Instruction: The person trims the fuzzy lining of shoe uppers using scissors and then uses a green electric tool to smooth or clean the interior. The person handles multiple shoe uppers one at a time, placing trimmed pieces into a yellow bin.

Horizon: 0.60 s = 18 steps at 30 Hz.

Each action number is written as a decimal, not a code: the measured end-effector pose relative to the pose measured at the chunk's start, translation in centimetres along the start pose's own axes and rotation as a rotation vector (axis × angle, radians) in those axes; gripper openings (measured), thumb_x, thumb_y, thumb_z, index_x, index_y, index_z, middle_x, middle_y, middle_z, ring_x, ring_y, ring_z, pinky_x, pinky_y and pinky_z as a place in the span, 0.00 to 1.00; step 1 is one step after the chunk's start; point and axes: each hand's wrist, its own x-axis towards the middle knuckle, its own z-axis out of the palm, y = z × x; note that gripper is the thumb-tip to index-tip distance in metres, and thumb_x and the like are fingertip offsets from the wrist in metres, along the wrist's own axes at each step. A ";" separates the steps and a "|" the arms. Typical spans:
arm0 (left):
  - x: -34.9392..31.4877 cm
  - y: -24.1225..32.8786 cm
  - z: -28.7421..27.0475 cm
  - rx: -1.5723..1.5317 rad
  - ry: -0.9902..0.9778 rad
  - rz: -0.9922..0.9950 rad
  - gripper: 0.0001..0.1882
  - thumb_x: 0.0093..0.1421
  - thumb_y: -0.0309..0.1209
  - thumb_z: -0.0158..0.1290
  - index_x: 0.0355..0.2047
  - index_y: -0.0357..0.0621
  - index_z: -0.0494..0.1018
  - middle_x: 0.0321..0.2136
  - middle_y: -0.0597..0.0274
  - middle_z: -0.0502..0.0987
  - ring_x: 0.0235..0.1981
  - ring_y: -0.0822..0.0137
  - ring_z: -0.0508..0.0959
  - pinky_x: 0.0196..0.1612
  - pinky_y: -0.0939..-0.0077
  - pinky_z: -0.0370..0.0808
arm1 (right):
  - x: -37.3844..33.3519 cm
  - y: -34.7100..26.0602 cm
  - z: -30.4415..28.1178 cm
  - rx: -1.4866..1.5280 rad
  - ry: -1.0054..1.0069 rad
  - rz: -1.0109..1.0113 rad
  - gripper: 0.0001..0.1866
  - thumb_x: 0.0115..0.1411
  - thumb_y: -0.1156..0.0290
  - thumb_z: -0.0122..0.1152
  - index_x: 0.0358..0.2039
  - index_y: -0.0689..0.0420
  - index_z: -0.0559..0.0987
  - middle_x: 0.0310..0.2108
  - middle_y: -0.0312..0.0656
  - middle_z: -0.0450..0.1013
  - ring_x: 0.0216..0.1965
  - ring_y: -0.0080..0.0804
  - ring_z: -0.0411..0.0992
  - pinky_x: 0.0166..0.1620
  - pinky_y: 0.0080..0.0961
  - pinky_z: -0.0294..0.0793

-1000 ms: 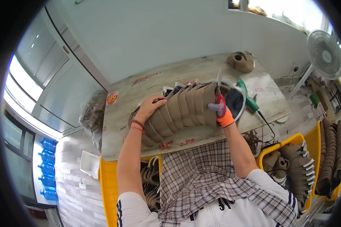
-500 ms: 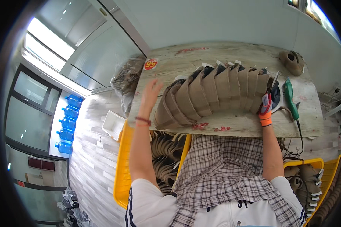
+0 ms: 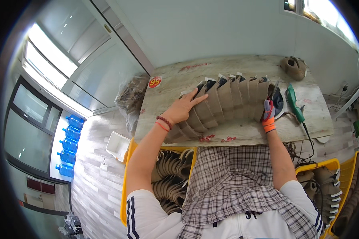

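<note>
A row of nested brown fabric shoe uppers (image 3: 231,99) with dark linings and white tabs curves across the wooden table (image 3: 167,83). My left hand (image 3: 183,108) lies on the left part of the row, fingers spread over the uppers. At the row's right end, my right hand (image 3: 269,120), in a grey and orange glove, grips a pair of scissors (image 3: 271,107) with red handles. The scissor blades point away from me, beside the last upper. Most of the right fingers are hidden by the glove and handles.
A green corded hand tool (image 3: 295,104) lies right of the scissors. A single brown upper (image 3: 293,69) stands at the far right. Yellow crates (image 3: 194,159) with more uppers flank my lap. A plastic-wrapped bundle (image 3: 129,97) and a white bin (image 3: 117,146) are left of the table.
My left hand has come down from above the table's left side onto the uppers, moving right. My right hand still holds the scissors at the row's end. The whole view has shifted slightly.
</note>
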 end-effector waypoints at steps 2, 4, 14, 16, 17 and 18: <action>0.3 -0.1 0.5 -0.036 -0.026 -0.022 0.35 0.49 0.17 0.41 0.59 0.56 0.62 0.62 0.47 0.53 0.58 0.49 0.62 0.58 0.66 0.64 | -0.3 -0.6 0.5 -0.119 -0.033 0.026 0.17 0.65 0.59 0.49 0.34 0.62 0.76 0.27 0.41 0.74 0.28 0.29 0.69 0.31 0.27 0.67; 1.1 -0.5 1.8 0.025 0.142 -0.042 0.24 0.52 0.23 0.45 0.51 0.49 0.69 0.57 0.46 0.61 0.55 0.49 0.65 0.54 0.65 0.67 | -0.1 -0.4 0.7 -0.153 -0.043 0.029 0.17 0.64 0.58 0.50 0.32 0.62 0.75 0.25 0.42 0.72 0.26 0.30 0.68 0.31 0.29 0.66; 9.8 9.0 4.7 0.266 0.371 -0.538 0.27 0.51 0.50 0.55 0.37 0.36 0.71 0.42 0.45 0.70 0.45 0.49 0.69 0.41 0.56 0.70 | -0.5 -2.6 1.1 -0.212 -0.029 -0.011 0.17 0.61 0.58 0.53 0.26 0.61 0.73 0.19 0.43 0.67 0.22 0.32 0.63 0.28 0.32 0.62; 10.0 9.3 5.5 0.255 0.424 -0.447 0.26 0.51 0.46 0.55 0.41 0.36 0.69 0.44 0.46 0.69 0.46 0.48 0.68 0.43 0.56 0.69 | -0.5 -3.6 0.8 -0.292 -0.064 0.028 0.17 0.61 0.59 0.54 0.27 0.62 0.74 0.21 0.43 0.69 0.23 0.31 0.64 0.29 0.32 0.64; 10.3 9.6 5.7 0.249 0.453 -0.398 0.26 0.51 0.44 0.55 0.43 0.37 0.68 0.45 0.46 0.69 0.47 0.48 0.68 0.44 0.56 0.69 | -0.4 -3.7 0.6 -0.253 -0.063 0.039 0.16 0.61 0.59 0.54 0.28 0.62 0.74 0.21 0.43 0.70 0.24 0.31 0.66 0.30 0.32 0.64; 10.9 9.8 6.0 0.247 0.405 -0.311 0.27 0.52 0.31 0.52 0.54 0.44 0.63 0.51 0.46 0.65 0.46 0.49 0.68 0.48 0.58 0.67 | -0.3 -3.8 0.5 -0.214 -0.062 0.050 0.16 0.61 0.59 0.54 0.28 0.62 0.74 0.22 0.44 0.71 0.25 0.31 0.67 0.30 0.32 0.65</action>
